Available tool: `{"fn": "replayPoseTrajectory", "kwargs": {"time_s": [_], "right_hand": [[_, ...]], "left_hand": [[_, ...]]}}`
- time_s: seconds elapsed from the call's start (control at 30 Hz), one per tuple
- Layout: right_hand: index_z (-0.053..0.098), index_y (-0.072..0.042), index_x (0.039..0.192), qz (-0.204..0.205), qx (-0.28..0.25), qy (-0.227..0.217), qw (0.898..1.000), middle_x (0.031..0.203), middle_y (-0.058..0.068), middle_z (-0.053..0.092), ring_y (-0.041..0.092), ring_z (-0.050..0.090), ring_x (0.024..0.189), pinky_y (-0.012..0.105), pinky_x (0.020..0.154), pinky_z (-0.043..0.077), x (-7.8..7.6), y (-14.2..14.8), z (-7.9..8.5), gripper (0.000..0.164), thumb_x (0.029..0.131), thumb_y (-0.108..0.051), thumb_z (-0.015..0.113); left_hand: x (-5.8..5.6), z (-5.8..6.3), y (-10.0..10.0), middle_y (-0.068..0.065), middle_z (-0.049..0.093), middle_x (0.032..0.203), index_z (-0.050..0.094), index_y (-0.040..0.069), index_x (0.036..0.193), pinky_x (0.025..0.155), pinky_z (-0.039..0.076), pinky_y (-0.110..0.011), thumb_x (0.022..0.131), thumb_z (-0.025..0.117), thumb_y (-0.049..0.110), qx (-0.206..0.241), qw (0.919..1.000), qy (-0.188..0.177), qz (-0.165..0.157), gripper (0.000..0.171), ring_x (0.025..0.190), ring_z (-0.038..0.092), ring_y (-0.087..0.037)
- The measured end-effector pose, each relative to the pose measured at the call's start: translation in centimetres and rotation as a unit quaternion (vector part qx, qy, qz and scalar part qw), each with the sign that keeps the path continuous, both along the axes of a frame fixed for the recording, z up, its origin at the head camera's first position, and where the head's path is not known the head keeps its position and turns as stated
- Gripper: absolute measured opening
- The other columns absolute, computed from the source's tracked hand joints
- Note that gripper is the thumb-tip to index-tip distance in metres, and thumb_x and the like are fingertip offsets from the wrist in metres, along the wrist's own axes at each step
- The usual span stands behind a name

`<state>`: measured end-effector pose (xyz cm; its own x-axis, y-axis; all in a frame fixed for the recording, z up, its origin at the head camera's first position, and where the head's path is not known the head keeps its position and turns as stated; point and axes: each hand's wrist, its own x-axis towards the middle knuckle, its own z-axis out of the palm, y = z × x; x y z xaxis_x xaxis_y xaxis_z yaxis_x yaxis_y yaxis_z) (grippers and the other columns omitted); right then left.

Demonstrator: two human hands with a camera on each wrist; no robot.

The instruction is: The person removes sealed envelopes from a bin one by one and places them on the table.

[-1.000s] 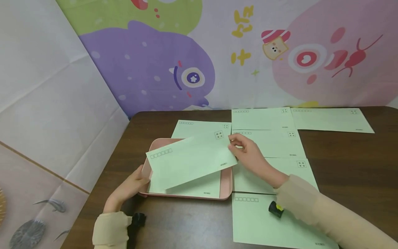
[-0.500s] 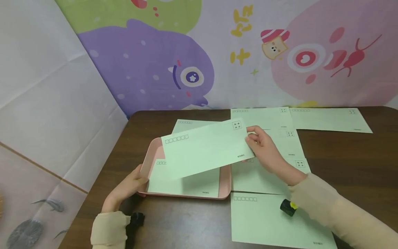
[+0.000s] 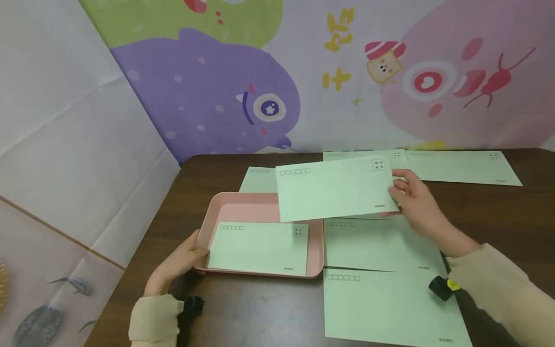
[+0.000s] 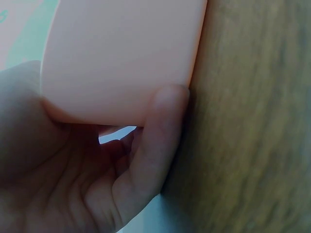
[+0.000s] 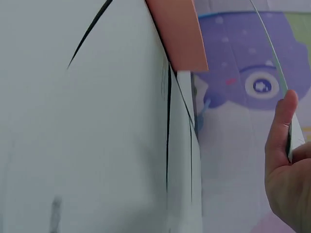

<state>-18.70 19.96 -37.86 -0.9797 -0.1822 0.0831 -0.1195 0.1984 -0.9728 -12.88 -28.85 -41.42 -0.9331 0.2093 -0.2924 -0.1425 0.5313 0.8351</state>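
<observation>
Rightward moved one envelope (image 3: 336,190) — right hand (image 3: 416,205) pinching its edge; left hand (image 3: 182,254) grips a tray (image 3: 247,210) (pink).

Faint sheen on the tabletop (image 3: 256,308), dim, hazy left wrist view

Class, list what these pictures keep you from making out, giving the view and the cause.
Head: far right corner of the pink tray, hidden by the held envelope in the right hand.
Head: corner print on the envelope in the tray, too small to read.
Head: part of the nearest envelope's lower edge, cut off by the picture's bottom edge.
Left wrist: the tray's other end, cut off by the top edge.
</observation>
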Motion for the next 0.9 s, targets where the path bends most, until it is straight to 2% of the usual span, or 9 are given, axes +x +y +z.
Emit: {"fn": "replayPoseTrajectory", "kwargs": {"time_s": [0.1, 0.23, 0.33, 0.47, 0.6, 0.9], "right_hand": [[0.018, 0.000, 0.138, -0.004, -0.006, -0.006, 1.000, 0.108, -0.001, 0.044, -0.001, 0.055, 0.087, 0.032, 0.064, 0.054, 0.3, 2.2, -0.4, 0.046, 0.097, -0.010, 0.036], [0.025, -0.006, 0.134, 0.000, -0.074, -0.004, 0.997, 0.108, -0.006, 0.051, 0.000, 0.059, 0.089, 0.028, 0.063, 0.054, 0.6, 4.6, -1.2, 0.041, 0.096, -0.006, 0.038], [0.034, -0.010, 0.126, -0.008, -0.135, -0.006, 0.991, 0.104, -0.005, 0.054, 0.003, 0.061, 0.086, 0.025, 0.061, 0.053, 0.8, 6.3, -1.7, 0.033, 0.094, -0.005, 0.041], [0.041, -0.012, 0.114, -0.038, -0.197, -0.021, 0.979, 0.098, -0.004, 0.057, 0.005, 0.061, 0.081, 0.024, 0.059, 0.053, 0.9, 8.3, -2.0, 0.023, 0.093, -0.007, 0.047], [0.043, -0.010, 0.113, -0.068, -0.248, -0.040, 0.966, 0.097, -0.004, 0.057, 0.006, 0.061, 0.080, 0.024, 0.059, 0.053, 1.0, 10.1, -2.2, 0.024, 0.090, -0.009, 0.051], [0.045, -0.019, 0.112, -0.157, -0.213, -0.038, 0.964, 0.106, -0.010, 0.038, -0.001, 0.046, 0.085, 0.018, 0.059, 0.050, 0.7, 14.0, -4.0, 0.024, 0.089, -0.018, 0.053]], "left_hand": [[0.0, 0.1, 0.0, -0.027, 0.044, 0.116, 0.021, -0.005, 0.134, 0.060, 0.051, -0.038, 0.095, 0.043, 0.013, 0.002, 1.0000, 0.003, -0.003, 0.048, 0.087, 0.055, -0.025], [0.0, 0.2, 0.1, -0.026, 0.045, 0.116, 0.020, -0.005, 0.134, 0.060, 0.050, -0.038, 0.095, 0.042, 0.012, 0.002, 1.0000, -0.001, 0.001, 0.048, 0.086, 0.054, -0.024], [0.0, 0.2, 0.1, -0.026, 0.045, 0.115, 0.019, -0.004, 0.135, 0.059, 0.050, -0.038, 0.095, 0.042, 0.011, 0.004, 1.0000, -0.003, 0.002, 0.049, 0.085, 0.054, -0.024], [0.0, 0.1, 0.0, -0.026, 0.046, 0.114, 0.018, -0.004, 0.136, 0.059, 0.050, -0.038, 0.094, 0.041, 0.010, 0.005, 1.0000, -0.005, 0.004, 0.050, 0.083, 0.055, -0.023], [-0.1, 0.0, 0.0, -0.026, 0.045, 0.115, 0.018, -0.004, 0.136, 0.059, 0.050, -0.038, 0.095, 0.041, 0.011, 0.003, 1.0000, -0.005, 0.003, 0.050, 0.084, 0.055, -0.024], [0.0, 0.3, 0.0, -0.026, 0.045, 0.115, 0.020, -0.004, 0.134, 0.060, 0.050, -0.037, 0.095, 0.042, 0.012, -0.005, 1.0000, -0.002, 0.005, 0.047, 0.088, 0.054, -0.025]]}}
